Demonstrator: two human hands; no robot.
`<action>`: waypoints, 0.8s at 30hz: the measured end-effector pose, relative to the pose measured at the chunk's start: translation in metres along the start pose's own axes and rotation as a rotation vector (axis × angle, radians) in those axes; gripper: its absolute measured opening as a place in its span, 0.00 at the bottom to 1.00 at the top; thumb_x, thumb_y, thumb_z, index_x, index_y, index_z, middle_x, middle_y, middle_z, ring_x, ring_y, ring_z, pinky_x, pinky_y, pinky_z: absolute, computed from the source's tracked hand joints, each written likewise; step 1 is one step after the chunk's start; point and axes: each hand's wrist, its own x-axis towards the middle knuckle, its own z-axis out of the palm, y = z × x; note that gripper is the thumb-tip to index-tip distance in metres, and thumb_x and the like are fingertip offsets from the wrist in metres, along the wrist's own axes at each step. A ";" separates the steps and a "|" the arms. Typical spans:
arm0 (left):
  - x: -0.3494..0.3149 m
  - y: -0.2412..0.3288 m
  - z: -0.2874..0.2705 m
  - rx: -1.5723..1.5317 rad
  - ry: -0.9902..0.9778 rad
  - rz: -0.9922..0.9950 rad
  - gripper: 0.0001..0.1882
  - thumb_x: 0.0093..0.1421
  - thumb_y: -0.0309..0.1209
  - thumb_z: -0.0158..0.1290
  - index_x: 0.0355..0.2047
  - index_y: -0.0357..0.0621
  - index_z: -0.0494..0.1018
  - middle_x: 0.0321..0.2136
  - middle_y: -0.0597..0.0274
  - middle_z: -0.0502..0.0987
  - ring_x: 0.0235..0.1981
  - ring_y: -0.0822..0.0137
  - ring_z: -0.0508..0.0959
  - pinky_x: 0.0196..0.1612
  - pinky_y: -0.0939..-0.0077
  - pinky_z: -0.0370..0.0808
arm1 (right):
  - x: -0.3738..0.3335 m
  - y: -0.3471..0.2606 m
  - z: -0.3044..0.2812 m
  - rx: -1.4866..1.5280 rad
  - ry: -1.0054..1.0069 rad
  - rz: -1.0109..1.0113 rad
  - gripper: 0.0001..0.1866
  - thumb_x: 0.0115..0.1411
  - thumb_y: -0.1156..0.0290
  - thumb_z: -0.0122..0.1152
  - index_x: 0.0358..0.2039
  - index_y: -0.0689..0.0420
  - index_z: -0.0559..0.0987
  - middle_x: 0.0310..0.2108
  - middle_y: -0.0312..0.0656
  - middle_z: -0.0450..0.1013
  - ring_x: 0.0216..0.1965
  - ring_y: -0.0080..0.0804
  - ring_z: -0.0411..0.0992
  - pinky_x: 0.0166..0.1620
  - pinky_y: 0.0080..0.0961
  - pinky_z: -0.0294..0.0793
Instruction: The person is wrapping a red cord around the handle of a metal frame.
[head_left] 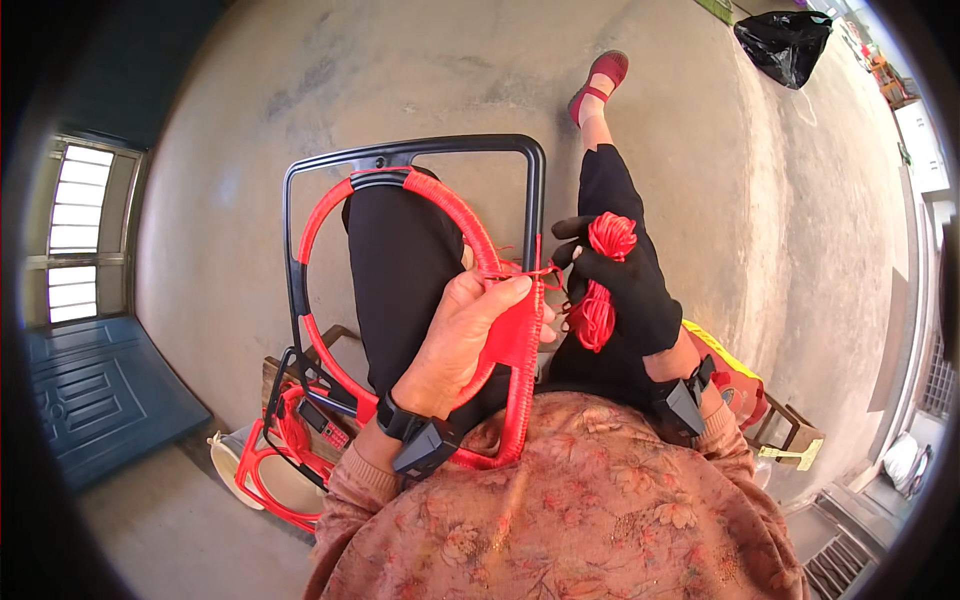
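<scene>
A black metal frame [537,200] with rounded corners rests across my lap. Inside it sits a ring [447,200], mostly wound with red cord, with black stretches showing between. Red cord also covers the frame's near right side, next to a red woven patch [512,335]. My bare left hand [447,335] is closed round this wrapped part, its thumb on top and fingertips showing beyond the bar. My right hand [637,295], in a black glove with some bare fingertips, grips a bundle of red cord [612,236]. A strand crosses between the hands at the bar.
On my left, a pale bucket [228,470] stands below red cord loops [262,485] and a red keypad phone [325,425]. A wooden stool piece [795,440] and a red-and-yellow bag [735,380] are on my right. A black plastic bag [785,45] lies far right.
</scene>
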 end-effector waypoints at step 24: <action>-0.003 -0.011 -0.017 -0.247 0.071 0.183 0.14 0.67 0.34 0.46 0.46 0.36 0.70 0.35 0.57 0.78 0.34 0.67 0.80 0.38 0.73 0.79 | -0.024 0.013 -0.030 0.191 -0.045 -0.126 0.10 0.52 0.69 0.60 0.30 0.63 0.73 0.46 0.51 0.73 0.39 0.29 0.72 0.42 0.27 0.74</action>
